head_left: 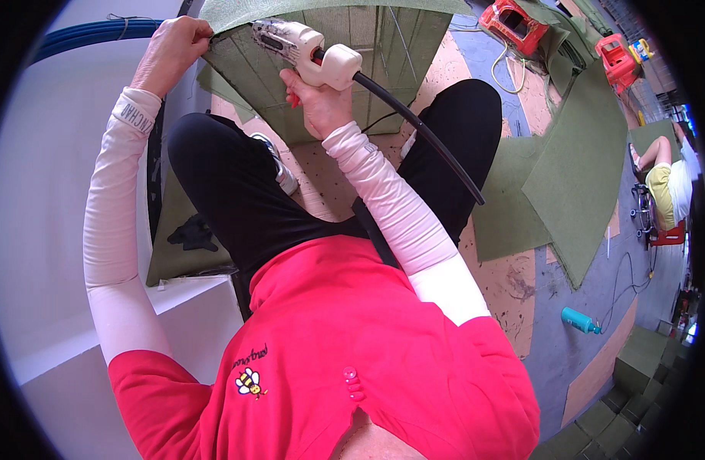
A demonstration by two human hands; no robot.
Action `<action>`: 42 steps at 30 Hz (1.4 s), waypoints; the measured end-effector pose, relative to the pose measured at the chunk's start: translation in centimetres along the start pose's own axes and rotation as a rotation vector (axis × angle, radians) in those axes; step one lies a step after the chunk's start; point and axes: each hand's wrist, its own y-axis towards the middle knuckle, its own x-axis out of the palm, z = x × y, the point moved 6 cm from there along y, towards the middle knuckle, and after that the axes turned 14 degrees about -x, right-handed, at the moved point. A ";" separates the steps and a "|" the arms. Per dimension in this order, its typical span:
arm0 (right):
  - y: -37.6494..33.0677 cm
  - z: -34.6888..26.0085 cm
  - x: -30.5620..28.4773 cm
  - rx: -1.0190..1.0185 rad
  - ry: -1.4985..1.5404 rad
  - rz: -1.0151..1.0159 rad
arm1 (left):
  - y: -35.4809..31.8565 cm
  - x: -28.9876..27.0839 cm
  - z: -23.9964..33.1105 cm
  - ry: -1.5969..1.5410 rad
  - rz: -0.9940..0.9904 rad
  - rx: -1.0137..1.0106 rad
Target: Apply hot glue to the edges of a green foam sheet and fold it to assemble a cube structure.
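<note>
My right hand (322,103) is wrapped round a white glue gun (310,55), with a finger at its red trigger. Dark smears mark the gun's front. A long black glue stick (421,138) slants out of its back, down to the right over my thigh. The gun's front lies against a green mesh-covered panel (329,107) between my knees, near its upper edge. At the panel's upper left corner my left hand (174,52) is closed, its fingertips pinching the fabric edge. What lies between those fingertips is partly hidden.
Blue tubing (99,34) is coiled at the upper left. Green sheets (575,169) lie on the floor to the right, near red plastic stools (513,27). A teal bottle-like tool (580,320) with a cord lies lower right. Another person (670,184) sits at far right.
</note>
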 end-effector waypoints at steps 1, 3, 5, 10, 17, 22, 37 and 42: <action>0.0 0.0 0.0 0.001 0.001 -0.001 | 0.0 0.0 -0.1 -0.001 0.011 0.007; 0.0 -0.1 -0.2 -0.046 0.001 0.027 | 0.1 -0.1 0.0 0.003 0.004 0.006; 0.0 0.1 -0.3 -0.038 0.004 0.030 | 0.1 -0.1 0.1 0.009 -0.003 0.005; 0.1 0.0 -0.6 -0.040 0.023 0.045 | 0.0 -0.1 0.0 -0.009 0.013 0.003; 0.0 0.0 0.0 -0.007 -0.049 0.016 | 0.0 0.0 -0.1 0.004 -0.010 0.003; 0.0 0.2 0.1 -0.046 0.004 0.053 | 0.0 0.0 0.2 -0.009 0.018 0.021; -0.1 -0.1 -0.8 -0.040 -0.010 0.043 | -0.1 -0.1 0.1 -0.025 0.022 0.030; -0.2 -0.3 -0.9 -0.031 -0.016 0.064 | 0.3 0.2 -0.2 0.024 0.007 0.037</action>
